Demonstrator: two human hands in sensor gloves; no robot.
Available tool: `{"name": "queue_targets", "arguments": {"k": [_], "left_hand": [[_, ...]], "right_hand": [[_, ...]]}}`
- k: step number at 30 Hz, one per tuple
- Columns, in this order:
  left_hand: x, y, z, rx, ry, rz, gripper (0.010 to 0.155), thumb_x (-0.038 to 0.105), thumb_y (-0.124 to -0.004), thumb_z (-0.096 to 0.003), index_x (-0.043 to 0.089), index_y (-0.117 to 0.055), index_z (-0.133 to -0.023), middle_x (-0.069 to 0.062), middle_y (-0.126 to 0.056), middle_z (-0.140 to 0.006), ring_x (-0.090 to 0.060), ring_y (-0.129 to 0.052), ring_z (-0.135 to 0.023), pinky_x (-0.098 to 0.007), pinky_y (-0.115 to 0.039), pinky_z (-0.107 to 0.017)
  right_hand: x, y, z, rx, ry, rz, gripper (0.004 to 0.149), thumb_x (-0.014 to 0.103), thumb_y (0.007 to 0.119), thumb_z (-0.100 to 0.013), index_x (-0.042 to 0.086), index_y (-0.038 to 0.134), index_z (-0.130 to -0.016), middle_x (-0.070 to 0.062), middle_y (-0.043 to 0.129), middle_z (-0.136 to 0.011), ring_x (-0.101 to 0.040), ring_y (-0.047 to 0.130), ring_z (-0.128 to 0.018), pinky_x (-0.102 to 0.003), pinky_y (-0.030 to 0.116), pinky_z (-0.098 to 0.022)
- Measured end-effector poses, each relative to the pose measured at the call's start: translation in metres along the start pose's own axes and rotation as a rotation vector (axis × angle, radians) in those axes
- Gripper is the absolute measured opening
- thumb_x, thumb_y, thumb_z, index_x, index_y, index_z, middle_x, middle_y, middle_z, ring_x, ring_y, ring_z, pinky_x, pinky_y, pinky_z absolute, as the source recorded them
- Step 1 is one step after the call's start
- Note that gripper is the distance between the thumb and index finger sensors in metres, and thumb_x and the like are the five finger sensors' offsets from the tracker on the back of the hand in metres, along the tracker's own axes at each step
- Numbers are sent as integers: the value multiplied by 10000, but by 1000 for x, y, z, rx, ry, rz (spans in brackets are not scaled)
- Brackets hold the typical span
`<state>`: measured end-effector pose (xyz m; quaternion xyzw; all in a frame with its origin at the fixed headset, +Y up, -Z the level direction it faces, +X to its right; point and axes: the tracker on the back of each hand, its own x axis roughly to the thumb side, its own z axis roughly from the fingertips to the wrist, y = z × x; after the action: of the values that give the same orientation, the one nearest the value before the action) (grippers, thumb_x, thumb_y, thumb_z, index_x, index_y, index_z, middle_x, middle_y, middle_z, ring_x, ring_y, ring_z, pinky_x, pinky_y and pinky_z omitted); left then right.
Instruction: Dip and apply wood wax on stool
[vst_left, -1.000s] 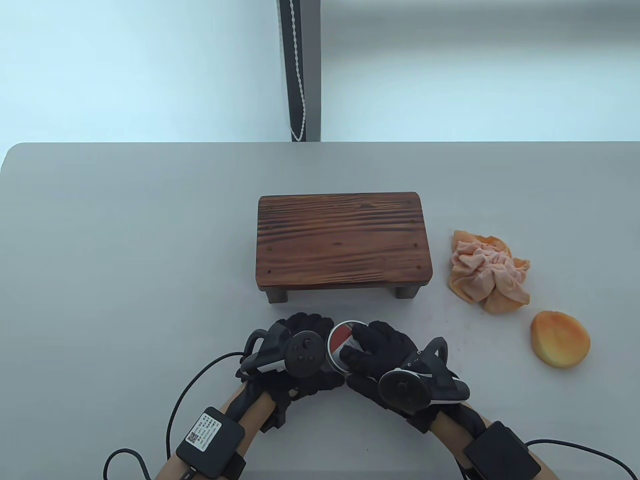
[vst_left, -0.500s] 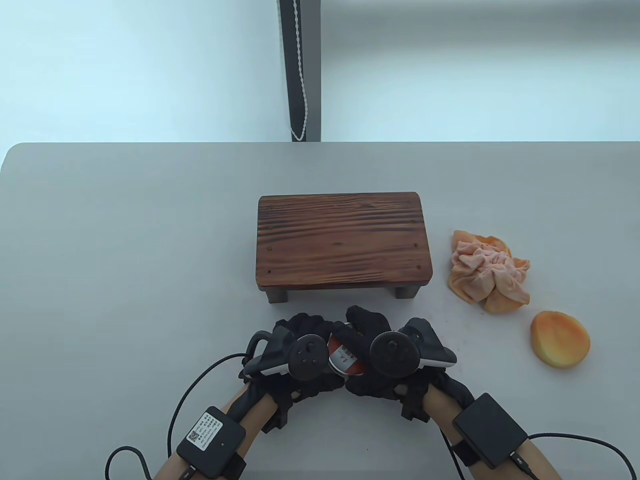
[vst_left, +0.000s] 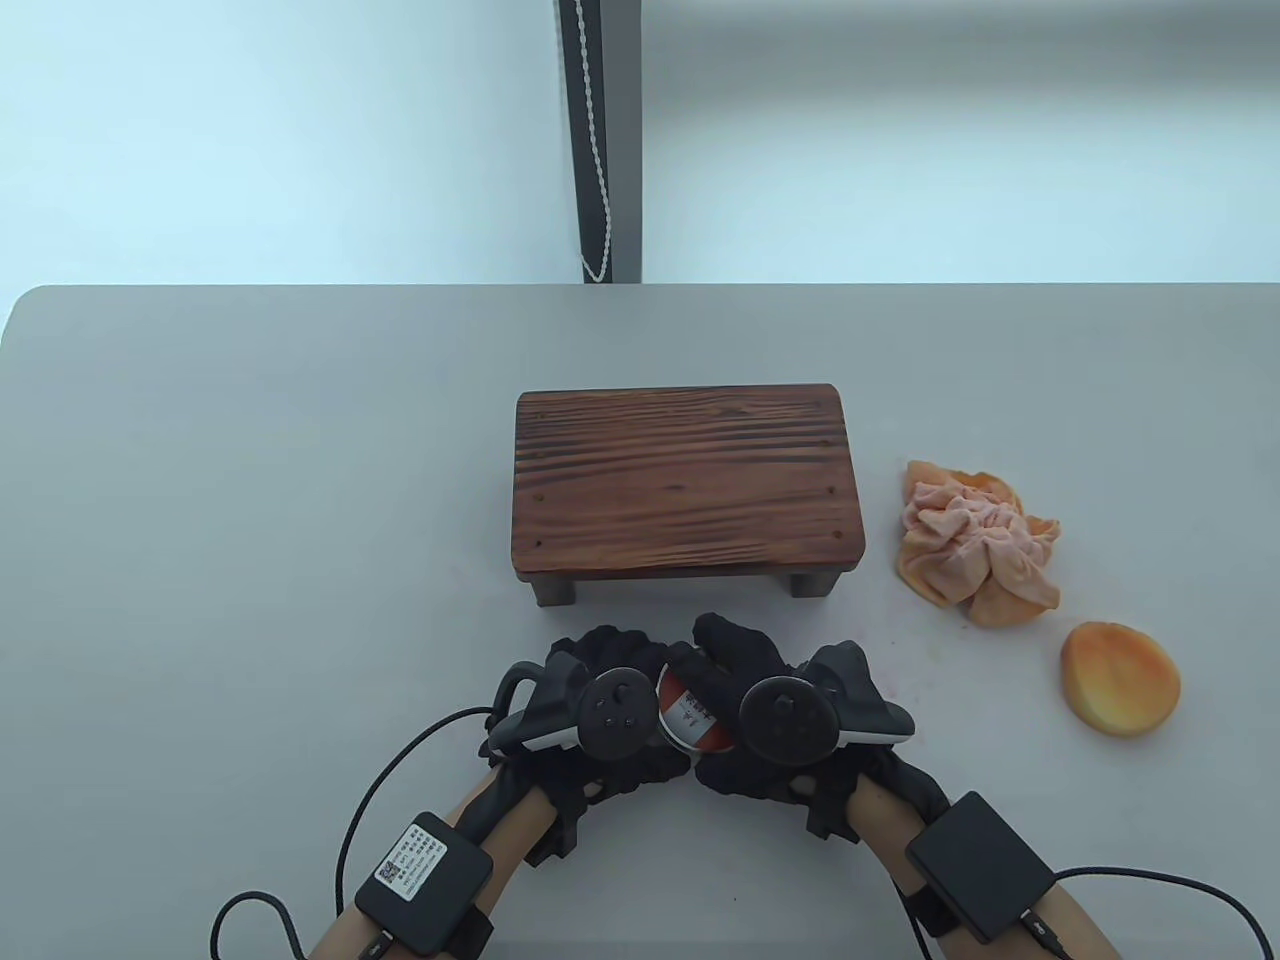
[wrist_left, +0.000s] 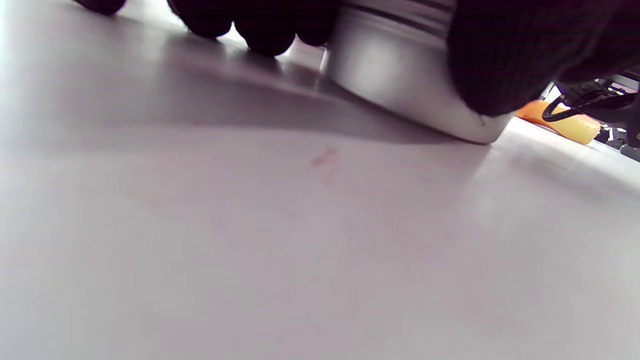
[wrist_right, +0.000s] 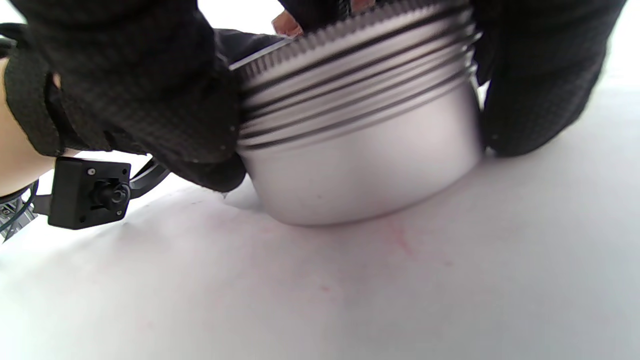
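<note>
A round metal wax tin (vst_left: 690, 712) with a red and white lid stands on the table just in front of the dark wooden stool (vst_left: 685, 480). My left hand (vst_left: 610, 690) grips the tin's body from the left; the tin's silver wall shows in the left wrist view (wrist_left: 400, 85). My right hand (vst_left: 740, 690) grips the ridged lid (wrist_right: 350, 50) from above and the right. In the right wrist view the lid sits above bare screw threads (wrist_right: 350, 105). An orange sponge (vst_left: 1120, 678) lies at the right.
A crumpled peach cloth (vst_left: 975, 545) lies right of the stool, behind the sponge. Cables run from both wrists off the bottom edge. The grey table (vst_left: 250, 500) carries faint red smears near the tin.
My right hand has turned on the lid, its tracker swinging from the lower right to the tin's right side. My left hand and the tin have stayed in place.
</note>
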<state>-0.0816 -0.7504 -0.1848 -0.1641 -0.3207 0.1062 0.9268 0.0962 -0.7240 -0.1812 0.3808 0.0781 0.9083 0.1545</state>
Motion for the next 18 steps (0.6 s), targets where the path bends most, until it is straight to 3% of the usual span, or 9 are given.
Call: {"name": "queue_targets", "arguments": {"k": [9, 11, 13, 14, 15, 18], "left_hand": [[-2, 1, -1, 12, -3, 3, 890, 565, -822, -522, -39, -498, -1090, -379, -522, -1154, -643, -463, -1042, -920, -425, -646], [-2, 1, -1, 12, -2, 6, 876, 570, -819, -528, -31, -510, -1087, -375, -525, -1156, -641, -467, -1043, -921, -428, -644], [-1, 1, -1, 13, 1, -1, 881, 576, -818, -523, -30, -514, -1085, -374, -529, -1156, -638, -473, -1044, -918, -436, -647], [-2, 1, -1, 15, 1, -1, 880, 575, -820, -523, -31, -516, -1084, -372, -531, -1155, -639, -474, -1044, -919, -437, -646], [-2, 1, -1, 16, -1, 1, 880, 575, -821, -522, -31, -519, -1084, -373, -534, -1154, -640, -475, -1043, -921, -437, -644], [-2, 1, -1, 18, -2, -1, 876, 574, -823, -521, -29, -525, -1082, -372, -544, -1151, -639, -484, -1041, -923, -445, -642]], "right_hand": [[-2, 1, 1, -68, 61, 24, 859, 498, 963, -468, -38, 587, -1025, -367, 576, -1048, -724, 739, -884, -675, 904, -477], [-4, 0, 1, -28, 79, 7, 904, 523, 945, -472, -40, 530, -1045, -370, 548, -1055, -726, 747, -872, -652, 894, -497], [-3, 0, 1, 17, 24, 0, 942, 482, 967, -471, -16, 447, -1079, -350, 461, -1127, -778, 687, -891, -698, 860, -514], [-3, 0, 0, 89, -27, -1, 958, 439, 969, -488, 28, 367, -1110, -371, 305, -1177, -820, 631, -904, -727, 828, -542], [-3, -2, 1, 134, -39, -15, 927, 397, 963, -504, 49, 357, -1115, -337, 293, -1191, -849, 609, -900, -735, 807, -564], [-6, -3, 1, 92, -28, -38, 853, 323, 952, -522, 29, 401, -1103, -289, 448, -1169, -838, 659, -881, -718, 829, -557]]}}
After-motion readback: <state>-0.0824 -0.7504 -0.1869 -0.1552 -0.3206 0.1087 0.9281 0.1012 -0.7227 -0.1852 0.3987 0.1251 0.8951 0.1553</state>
